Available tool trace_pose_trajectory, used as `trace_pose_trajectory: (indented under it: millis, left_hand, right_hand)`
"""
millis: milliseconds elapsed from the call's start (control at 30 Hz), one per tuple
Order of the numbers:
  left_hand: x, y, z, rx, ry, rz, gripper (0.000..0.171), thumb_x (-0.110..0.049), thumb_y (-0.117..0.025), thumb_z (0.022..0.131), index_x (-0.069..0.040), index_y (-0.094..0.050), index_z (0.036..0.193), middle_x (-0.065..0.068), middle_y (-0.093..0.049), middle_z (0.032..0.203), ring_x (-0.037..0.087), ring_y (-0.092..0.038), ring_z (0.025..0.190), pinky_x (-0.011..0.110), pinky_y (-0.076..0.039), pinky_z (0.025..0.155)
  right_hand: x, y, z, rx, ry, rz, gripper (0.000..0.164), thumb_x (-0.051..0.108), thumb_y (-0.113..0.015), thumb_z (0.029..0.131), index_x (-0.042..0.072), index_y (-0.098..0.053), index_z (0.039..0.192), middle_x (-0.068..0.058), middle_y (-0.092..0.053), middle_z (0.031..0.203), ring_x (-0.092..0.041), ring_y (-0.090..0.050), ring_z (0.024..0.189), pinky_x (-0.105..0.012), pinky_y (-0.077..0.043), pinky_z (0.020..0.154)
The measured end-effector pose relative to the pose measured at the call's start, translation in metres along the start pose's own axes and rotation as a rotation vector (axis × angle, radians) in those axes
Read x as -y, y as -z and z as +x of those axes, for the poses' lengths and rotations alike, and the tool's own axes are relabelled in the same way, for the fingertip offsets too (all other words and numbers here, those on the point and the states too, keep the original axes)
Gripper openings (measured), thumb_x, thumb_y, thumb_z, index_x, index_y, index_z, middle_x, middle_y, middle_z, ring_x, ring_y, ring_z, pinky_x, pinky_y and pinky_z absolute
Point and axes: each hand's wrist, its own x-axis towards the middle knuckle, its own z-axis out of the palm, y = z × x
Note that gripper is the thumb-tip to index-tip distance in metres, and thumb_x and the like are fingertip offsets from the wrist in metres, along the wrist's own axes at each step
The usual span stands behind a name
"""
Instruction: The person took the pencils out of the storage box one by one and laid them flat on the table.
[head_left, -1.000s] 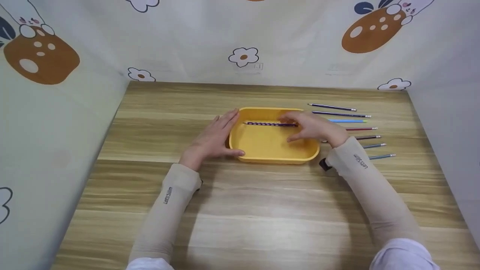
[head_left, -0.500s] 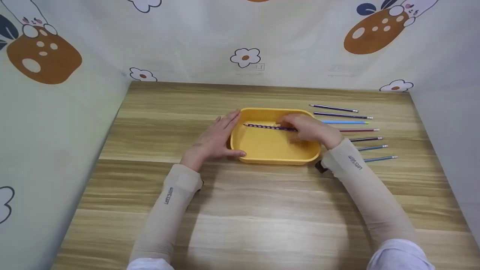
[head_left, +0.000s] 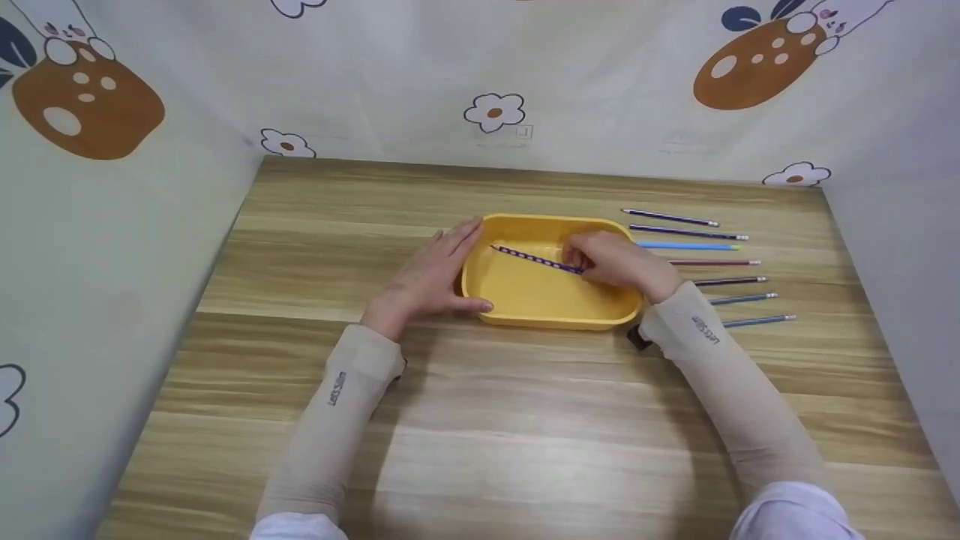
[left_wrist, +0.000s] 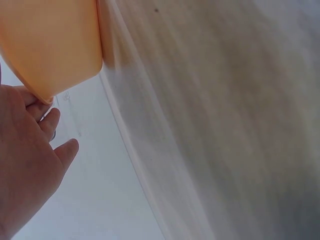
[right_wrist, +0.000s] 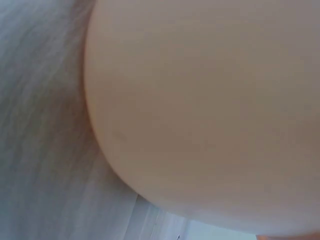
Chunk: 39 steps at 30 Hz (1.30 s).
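Observation:
In the head view, a dark purple pencil with pale spots [head_left: 532,257] lies at a slant inside a yellow tray [head_left: 555,322]. My right hand [head_left: 619,261] reaches in over the tray's right end and pinches the pencil near its rear end, which the fingers hide. My left hand [head_left: 424,281] rests against the tray's left end, fingers straight along the far corner and thumb at the near rim. The left wrist view has the left hand [left_wrist: 30,145] with fingertips at the rim of the tray [left_wrist: 55,40]. Tray wall fills most of the right wrist view, with the right fingers out of sight.
Several pencils lie in a spread row right of the tray, among them a dark one [head_left: 671,217] at the back, a light blue one [head_left: 690,246] and a red one [head_left: 716,262]. The right forearm passes over some. Patterned cloth walls [head_left: 390,82] border the wooden table [head_left: 480,420].
My right hand's fingers have closed on the pencil, and its rear end has swung toward the near side, so it now lies slanted. My left hand has stayed at the tray.

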Motion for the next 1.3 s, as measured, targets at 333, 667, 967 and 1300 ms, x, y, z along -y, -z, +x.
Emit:
trace_pose_trajectory:
  millis: [333, 667, 967, 1300]
  left_hand:
    - [0.001, -0.001, 0.001, -0.006, -0.004, 0.004, 0.123, -0.078, -0.065, 0.075, -0.016, -0.004, 0.162, -0.003, 0.002, 0.171, 0.018, -0.003, 0.158, 0.042, -0.004, 0.131]
    - [0.001, -0.001, 0.001, -0.014, -0.009, 0.003, 0.123, -0.076, -0.067, 0.076, -0.014, -0.004, 0.162, -0.001, 0.001, 0.171, 0.019, -0.004, 0.158, 0.042, -0.004, 0.131]
    - [0.0, 0.0, 0.001, 0.001, -0.006, 0.001, 0.124, -0.078, -0.065, 0.075, -0.014, -0.003, 0.162, 0.0, 0.001, 0.171, 0.019, -0.003, 0.158, 0.043, -0.004, 0.131]
    - [0.0, 0.0, 0.001, 0.009, 0.001, -0.004, 0.123, -0.078, -0.065, 0.076, -0.016, -0.003, 0.162, -0.002, 0.002, 0.171, 0.018, -0.004, 0.158, 0.042, -0.005, 0.131]
  right_hand:
    - [-0.003, -0.001, 0.001, 0.013, 0.05, 0.063, 0.022, -0.007, -0.063, 0.086, 0.007, -0.066, 0.103, -0.008, -0.066, 0.094, -0.021, -0.059, 0.086, -0.035, -0.054, 0.078]
    - [-0.005, -0.001, 0.0, 0.009, 0.072, 0.102, 0.021, -0.004, -0.063, 0.087, 0.007, -0.07, 0.103, -0.008, -0.069, 0.096, -0.021, -0.06, 0.087, -0.034, -0.055, 0.08]
    - [-0.001, 0.004, -0.004, 0.017, 0.082, 0.205, 0.022, -0.004, -0.062, 0.086, 0.006, -0.069, 0.105, -0.009, -0.069, 0.098, -0.021, -0.059, 0.089, -0.035, -0.054, 0.083]
    - [0.004, 0.011, -0.009, 0.023, 0.104, 0.233, 0.022, -0.005, -0.061, 0.087, 0.006, -0.07, 0.104, -0.008, -0.069, 0.096, -0.021, -0.059, 0.089, -0.035, -0.055, 0.084]
